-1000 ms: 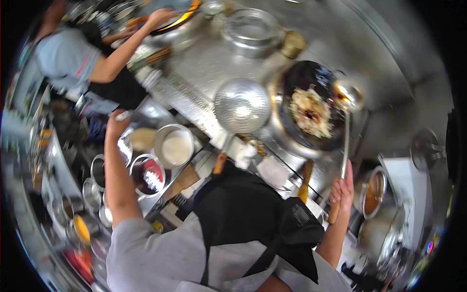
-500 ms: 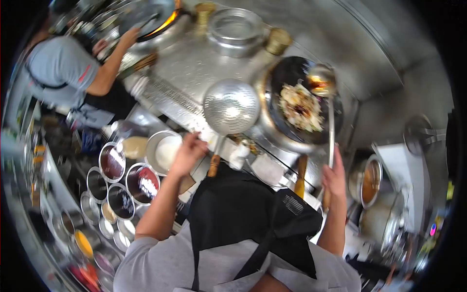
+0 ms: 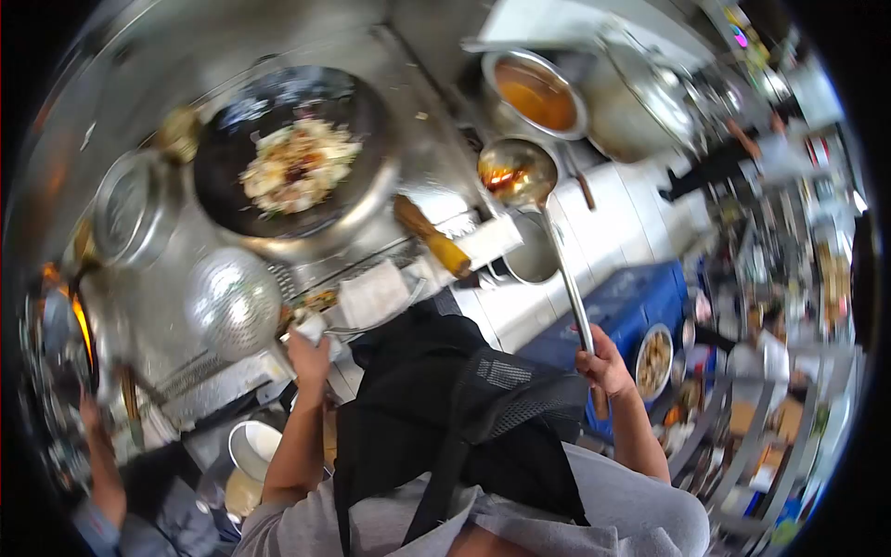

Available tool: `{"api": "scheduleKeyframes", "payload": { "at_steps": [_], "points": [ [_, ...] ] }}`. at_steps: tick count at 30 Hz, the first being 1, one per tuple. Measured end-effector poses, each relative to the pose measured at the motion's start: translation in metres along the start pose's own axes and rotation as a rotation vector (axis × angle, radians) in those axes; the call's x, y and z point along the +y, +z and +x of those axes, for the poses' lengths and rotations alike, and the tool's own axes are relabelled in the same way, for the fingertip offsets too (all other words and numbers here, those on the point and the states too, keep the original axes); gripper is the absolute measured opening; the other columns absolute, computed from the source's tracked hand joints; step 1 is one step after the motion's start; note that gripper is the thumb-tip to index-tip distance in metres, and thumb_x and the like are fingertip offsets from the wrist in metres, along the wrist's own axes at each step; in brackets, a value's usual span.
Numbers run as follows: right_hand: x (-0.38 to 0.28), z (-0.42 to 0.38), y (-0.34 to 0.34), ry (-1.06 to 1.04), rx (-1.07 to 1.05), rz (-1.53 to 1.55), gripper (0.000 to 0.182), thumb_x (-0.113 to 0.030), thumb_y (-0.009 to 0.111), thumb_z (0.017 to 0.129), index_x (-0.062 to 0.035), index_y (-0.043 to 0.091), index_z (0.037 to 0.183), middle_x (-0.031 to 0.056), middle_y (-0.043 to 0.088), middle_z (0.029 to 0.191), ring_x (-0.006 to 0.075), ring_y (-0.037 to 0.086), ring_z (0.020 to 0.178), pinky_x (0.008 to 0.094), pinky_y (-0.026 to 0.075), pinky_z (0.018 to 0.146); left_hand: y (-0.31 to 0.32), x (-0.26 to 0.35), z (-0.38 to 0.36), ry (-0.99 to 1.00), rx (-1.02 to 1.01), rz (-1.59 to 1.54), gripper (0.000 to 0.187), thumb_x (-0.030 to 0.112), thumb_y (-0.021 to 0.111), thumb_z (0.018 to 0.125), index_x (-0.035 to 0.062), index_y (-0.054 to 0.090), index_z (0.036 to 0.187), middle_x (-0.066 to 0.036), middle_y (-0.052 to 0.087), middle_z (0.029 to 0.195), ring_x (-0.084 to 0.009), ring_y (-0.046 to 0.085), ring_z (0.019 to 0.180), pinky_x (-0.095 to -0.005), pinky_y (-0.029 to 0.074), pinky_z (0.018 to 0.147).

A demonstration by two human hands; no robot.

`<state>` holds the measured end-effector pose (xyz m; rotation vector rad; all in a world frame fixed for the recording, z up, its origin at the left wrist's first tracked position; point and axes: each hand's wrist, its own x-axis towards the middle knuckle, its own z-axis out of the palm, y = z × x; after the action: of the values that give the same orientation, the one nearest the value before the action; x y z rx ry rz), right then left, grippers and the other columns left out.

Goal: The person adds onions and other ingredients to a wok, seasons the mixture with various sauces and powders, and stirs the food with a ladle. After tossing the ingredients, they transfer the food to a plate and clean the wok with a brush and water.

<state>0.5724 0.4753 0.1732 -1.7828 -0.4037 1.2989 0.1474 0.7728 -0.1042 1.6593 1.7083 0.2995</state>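
Note:
My right hand [image 3: 608, 364] is wrapped round the wooden-ended handle of a long metal ladle [image 3: 518, 174], whose bowl holds some reddish-brown liquid. The bowl hangs to the right of the stove, near a pot of brown liquid. My left hand [image 3: 308, 358] is closed on a crumpled white cloth [image 3: 313, 328] at the counter's front edge. Beside it lies a round perforated skimmer [image 3: 234, 303], its handle partly hidden by the hand. A black wok [image 3: 218, 153] holds a heap of pale shredded food [image 3: 302, 167] with a dark brown patch on top.
A pot of brown liquid [image 3: 535, 93] and a large lidded pot [image 3: 640, 97] stand at upper right. A yellow-handled tool [image 3: 434, 239] lies by the wok. A blue bin [image 3: 608, 302] is at right. A co-worker's arm [image 3: 107, 464] is at lower left, near a flame.
The view has turned to the right. My right hand has carried the ladle from over the wok to the right. My left hand, open before, has reached the white cloth and closed.

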Motion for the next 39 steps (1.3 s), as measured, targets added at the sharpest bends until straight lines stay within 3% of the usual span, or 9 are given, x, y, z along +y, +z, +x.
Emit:
{"api": "scheduleKeyframes", "payload": {
  "at_steps": [10,15,16,19,22,26,28,31,39],
  "points": [
    [0.167,0.054,-0.074,0.098,0.245,0.312,0.071,-0.006,0.055,0.089,-0.0139,0.026,0.154,0.0012,0.047,0.063,0.0106,0.045,0.044,0.0278,0.041,0.041,-0.008,-0.008,0.027,0.026,0.128,-0.002,0.081,0.008,0.076,0.079,-0.0078,0.03,0.143,-0.024,0.055,0.128,-0.0336,0.058,0.115,-0.04,0.042,0.101],
    [0.204,0.12,-0.111,0.198,0.248,-0.143,0.082,0.0,0.051,0.09,-0.0197,0.011,0.159,0.0008,0.047,0.062,0.0115,0.045,0.045,0.0301,0.042,0.04,-0.032,0.029,-0.011,0.082,0.23,-0.287,0.079,-0.001,0.071,0.081,-0.0061,0.025,0.146,-0.02,0.055,0.128,-0.0271,0.057,0.11,-0.0363,0.044,0.098],
    [0.208,0.128,-0.122,0.228,0.202,-0.245,0.085,-0.003,0.053,0.086,-0.0154,0.011,0.159,0.0133,0.063,0.08,0.0231,0.061,0.059,0.0363,0.052,0.054,-0.035,0.032,-0.018,0.095,0.302,-0.274,0.079,-0.001,0.071,0.081,-0.0051,0.026,0.146,-0.019,0.055,0.127,-0.0268,0.057,0.109,-0.0364,0.045,0.097],
    [0.229,0.147,-0.145,-0.002,0.209,-0.572,0.087,-0.006,0.055,0.082,-0.0112,0.014,0.158,0.0277,0.065,0.112,0.0361,0.068,0.089,0.0396,0.055,0.079,-0.04,0.05,-0.053,0.025,0.281,-0.369,0.078,0.001,0.072,0.081,-0.0035,0.028,0.146,-0.018,0.055,0.126,-0.0267,0.057,0.109,-0.0377,0.045,0.097],
    [0.238,0.158,-0.163,-0.075,0.189,-0.597,0.09,-0.01,0.058,0.078,-0.0094,0.015,0.158,0.0348,0.05,0.137,0.0418,0.058,0.117,0.038,0.047,0.099,-0.031,0.025,-0.07,0.046,0.315,-0.252,0.072,0.002,0.072,0.081,-0.0034,0.033,0.142,-0.017,0.055,0.125,-0.0267,0.057,0.107,-0.0386,0.045,0.096],
    [0.216,0.152,-0.173,0.013,0.137,-0.532,0.089,-0.009,0.056,0.08,-0.0105,0.015,0.158,0.028,0.063,0.118,0.0363,0.067,0.093,0.0404,0.055,0.081,-0.015,0.058,-0.104,-0.009,0.326,-0.283,0.066,0.0,0.071,0.081,-0.0038,0.036,0.137,-0.017,0.056,0.123,-0.0267,0.057,0.107,-0.0381,0.045,0.095],
    [0.192,0.141,-0.174,0.228,0.051,-0.269,0.084,-0.005,0.054,0.085,-0.015,0.016,0.158,0.015,0.063,0.086,0.0231,0.061,0.061,0.0369,0.053,0.057,-0.012,0.062,-0.109,-0.069,0.336,-0.332,0.065,-0.001,0.071,0.082,-0.0044,0.036,0.136,-0.017,0.056,0.123,-0.0265,0.057,0.107,-0.0377,0.045,0.095],
    [0.192,0.124,-0.18,0.254,0.048,0.238,0.079,-0.001,0.05,0.089,-0.0202,0.018,0.158,0.0028,0.046,0.067,0.0108,0.042,0.044,0.0292,0.041,0.042,-0.01,0.066,-0.106,0.025,0.323,-0.235,0.064,-0.002,0.07,0.083,-0.006,0.035,0.137,-0.018,0.055,0.123,-0.0255,0.057,0.107,-0.0368,0.046,0.094],
    [0.126,0.017,-0.211,0.136,-0.192,0.379,0.081,0.0,0.049,0.091,-0.0247,0.012,0.159,0.0033,0.046,0.067,0.0084,0.039,0.042,0.0246,0.039,0.038,-0.049,0.116,-0.104,0.057,0.282,-0.626,0.049,0.001,0.065,0.088,-0.0007,0.047,0.133,-0.011,0.059,0.121,-0.0217,0.059,0.106,-0.0367,0.047,0.093]
  ]
}}
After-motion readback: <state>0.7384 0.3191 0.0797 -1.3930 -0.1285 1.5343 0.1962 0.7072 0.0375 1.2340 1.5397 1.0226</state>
